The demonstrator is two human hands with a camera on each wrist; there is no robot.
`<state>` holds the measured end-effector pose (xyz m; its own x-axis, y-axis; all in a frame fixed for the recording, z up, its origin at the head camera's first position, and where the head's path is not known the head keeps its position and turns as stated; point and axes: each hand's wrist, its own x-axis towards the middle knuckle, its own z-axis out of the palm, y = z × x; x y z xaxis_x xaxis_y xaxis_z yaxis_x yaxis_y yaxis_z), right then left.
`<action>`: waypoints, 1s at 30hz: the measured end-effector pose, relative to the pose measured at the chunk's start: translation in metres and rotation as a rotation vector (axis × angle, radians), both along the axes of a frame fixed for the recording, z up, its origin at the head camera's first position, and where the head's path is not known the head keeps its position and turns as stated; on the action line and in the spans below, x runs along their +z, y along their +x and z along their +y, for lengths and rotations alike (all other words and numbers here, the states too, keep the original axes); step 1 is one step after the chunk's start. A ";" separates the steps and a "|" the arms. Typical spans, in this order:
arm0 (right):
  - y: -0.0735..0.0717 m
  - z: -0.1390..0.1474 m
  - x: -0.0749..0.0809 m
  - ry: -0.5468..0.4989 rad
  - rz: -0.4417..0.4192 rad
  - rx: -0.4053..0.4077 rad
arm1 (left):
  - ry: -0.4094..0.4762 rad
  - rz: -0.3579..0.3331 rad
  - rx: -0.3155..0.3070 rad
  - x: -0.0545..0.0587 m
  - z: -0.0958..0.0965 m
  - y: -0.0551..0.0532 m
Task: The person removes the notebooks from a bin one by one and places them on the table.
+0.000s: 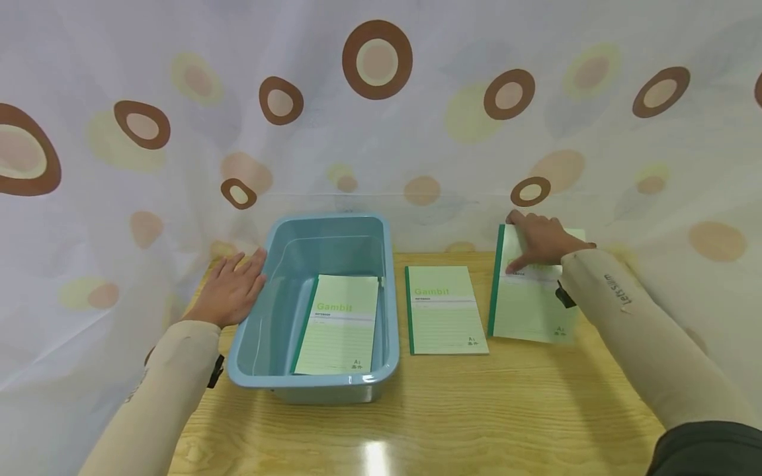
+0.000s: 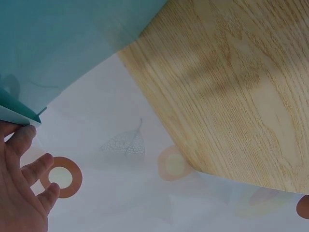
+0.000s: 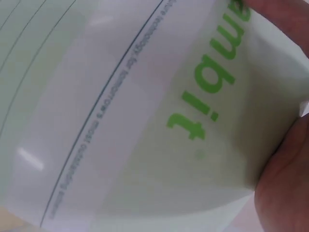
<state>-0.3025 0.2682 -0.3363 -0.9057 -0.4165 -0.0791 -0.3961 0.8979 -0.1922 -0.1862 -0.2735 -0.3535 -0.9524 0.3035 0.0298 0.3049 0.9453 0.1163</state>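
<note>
My right hand (image 1: 543,239) grips a pale green notebook (image 1: 526,307) with a dark green spine. The thumb lies on its cover and the fingers reach over its top edge. In the right wrist view the notebook's cover (image 3: 145,116) fills most of the picture and bends slightly. My left hand (image 1: 229,291) rests on the left rim of a blue plastic basin (image 1: 391,311), fingers extended. The left wrist view shows those fingers (image 2: 36,169) against the basin's edge. Inside the basin lies a stack of matching notebooks (image 1: 339,334); how many cannot be told.
Another matching notebook (image 1: 446,320) lies flat on the wooden table (image 1: 452,410), between the basin and the held notebook. Behind the table hangs a white sheet (image 1: 321,152) printed with brown and yellow circles.
</note>
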 end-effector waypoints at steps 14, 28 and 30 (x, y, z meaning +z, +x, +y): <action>-0.022 0.027 -0.072 -0.010 -0.079 -0.025 | -0.002 -0.036 0.021 -0.002 -0.001 -0.003; -0.035 0.024 -0.116 -0.062 -0.110 -0.110 | 0.008 -0.055 0.028 -0.002 -0.002 -0.003; -0.036 0.025 -0.121 -0.067 -0.119 -0.122 | 0.008 -0.054 0.027 -0.001 -0.002 -0.003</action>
<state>-0.3385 0.2930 -0.4572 -0.9358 -0.3117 -0.1645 -0.2556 0.9216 -0.2922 -0.1896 -0.2752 -0.3547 -0.9605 0.2776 -0.0191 0.2723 0.9520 0.1395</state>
